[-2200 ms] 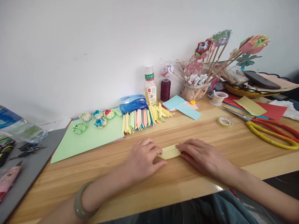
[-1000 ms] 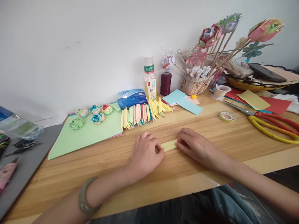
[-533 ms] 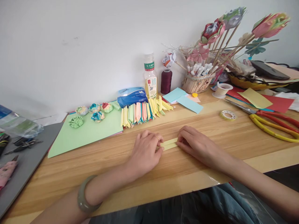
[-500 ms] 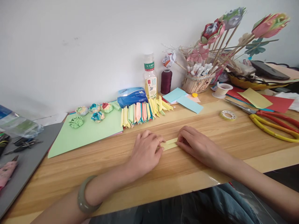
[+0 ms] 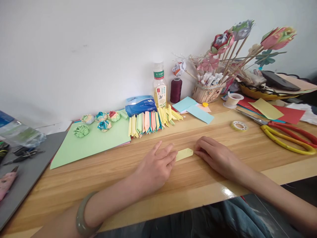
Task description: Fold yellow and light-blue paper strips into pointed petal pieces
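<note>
A small yellow paper strip [image 5: 184,154], its right end folded to a point, lies on the wooden table between my hands. My left hand [image 5: 158,162] rests on its left end with the fingers spread, covering that end. At the right tip, my right hand [image 5: 210,152] has thumb and forefinger closed together on the paper. Behind them stands a row of folded paper pieces [image 5: 146,123] in yellow, green, pink and blue.
Paper flowers [image 5: 81,131] sit on green sheets [image 5: 94,145] at left. Further back are a tissue pack [image 5: 140,105], a bottle [image 5: 160,91] and a purple thread spool [image 5: 176,90]. Right are tape [image 5: 239,125], scissors [image 5: 287,132] and a flower basket [image 5: 209,92].
The left hand's fingers have spread and lifted partly off the strip. The strip now shows a pointed right end, and my right hand has shifted slightly right.
</note>
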### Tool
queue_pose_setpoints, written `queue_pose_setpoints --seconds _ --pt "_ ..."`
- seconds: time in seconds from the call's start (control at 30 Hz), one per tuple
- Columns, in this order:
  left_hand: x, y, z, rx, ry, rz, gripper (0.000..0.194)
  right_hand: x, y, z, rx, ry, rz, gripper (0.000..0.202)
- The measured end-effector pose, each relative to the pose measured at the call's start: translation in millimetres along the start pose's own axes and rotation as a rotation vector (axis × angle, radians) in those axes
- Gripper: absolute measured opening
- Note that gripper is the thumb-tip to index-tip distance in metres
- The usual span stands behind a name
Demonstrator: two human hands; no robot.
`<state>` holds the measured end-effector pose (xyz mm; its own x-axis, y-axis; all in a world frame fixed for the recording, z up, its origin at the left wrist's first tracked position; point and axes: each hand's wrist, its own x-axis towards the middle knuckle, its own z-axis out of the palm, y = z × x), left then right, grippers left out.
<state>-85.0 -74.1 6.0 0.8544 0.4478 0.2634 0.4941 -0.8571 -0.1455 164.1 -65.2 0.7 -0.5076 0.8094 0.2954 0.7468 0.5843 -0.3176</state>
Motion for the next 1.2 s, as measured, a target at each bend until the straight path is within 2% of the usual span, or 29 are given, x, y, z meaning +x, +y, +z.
queue_pose_setpoints --seconds 0.07,0.13,0.23,0.33,0.47,0.7,0.87,1.07,1.2 --pt "-1 -1 0.6 0.012 -0.021 0.010 0.033 -6 -4 -2 -0.051 0.082 -0.054 0.020" --pt "-1 -1 0.7 0.016 -0.047 0.014 0.032 -11 -15 -3 -0.102 0.126 -0.168 0.028" --pt "-1 -1 -0.8 0.033 -0.074 0.011 0.034 -14 -33 2 -0.158 -0.015 -0.305 0.043" --pt "-1 1 -3.0 0.070 -0.102 0.023 0.035 -17 -38 8 -0.220 -0.103 -0.288 0.051" --pt "-2 7 -2.0 0.155 -0.110 0.026 0.036 -24 -32 10 -0.327 -0.113 -0.274 0.051" --pt "-5 19 2.7 0.229 -0.126 -0.031 0.037 -30 -40 11 -0.377 0.009 -0.199 0.047" --pt "-5 20 4.0 0.234 -0.107 -0.055 0.037 -32 -45 13 -0.418 0.085 -0.172 0.046" --pt "-7 14 3.5 0.175 -0.033 -0.014 0.034 -26 -48 6 -0.458 0.125 -0.175 0.040" --pt "-6 12 1.3 0.118 0.032 -0.052 0.034 -16 -43 7 -0.431 0.072 -0.246 0.040"
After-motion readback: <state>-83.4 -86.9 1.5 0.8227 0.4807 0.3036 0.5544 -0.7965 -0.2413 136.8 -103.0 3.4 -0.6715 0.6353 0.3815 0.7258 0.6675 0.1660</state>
